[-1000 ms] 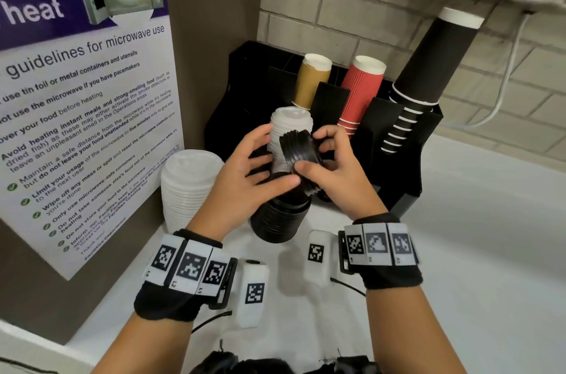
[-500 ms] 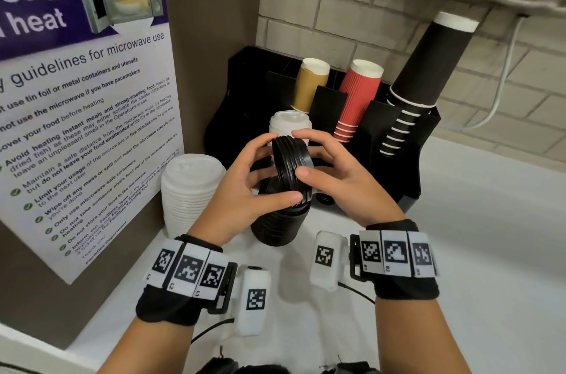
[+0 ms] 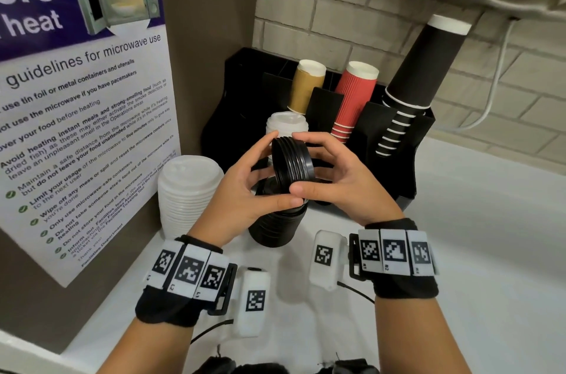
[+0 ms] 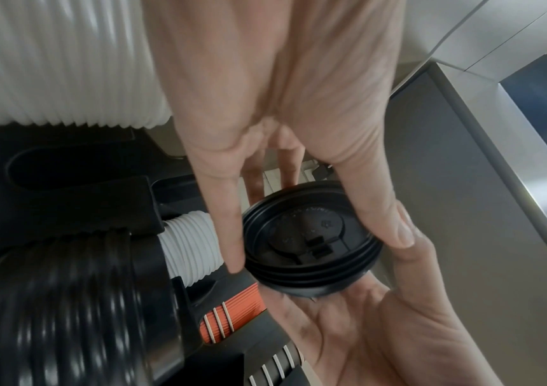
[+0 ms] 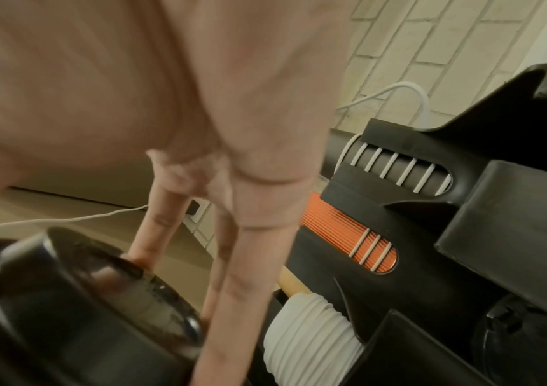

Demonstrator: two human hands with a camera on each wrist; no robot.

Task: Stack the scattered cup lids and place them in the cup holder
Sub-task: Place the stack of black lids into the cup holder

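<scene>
My left hand (image 3: 245,190) and right hand (image 3: 340,183) pinch black lids (image 3: 292,163) (tilted) above a black stack (image 3: 275,226); holder (image 3: 395,141) holds cups (image 3: 355,98).

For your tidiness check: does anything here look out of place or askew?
Yes. The tall white lid stack and black lid stack stand on the counter, outside the cup holder. The long black cup stack leans steeply.

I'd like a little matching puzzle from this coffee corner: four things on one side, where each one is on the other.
Things:
1. small black lid stack
2. red cups
3. big white lid stack
4. tall black cups

Places:
A. on the counter beside the poster
B. holder's rightmost slot
C. held between both hands
D. holder slot right of the brown cups

Pairs: 1-C, 2-D, 3-A, 4-B
</scene>
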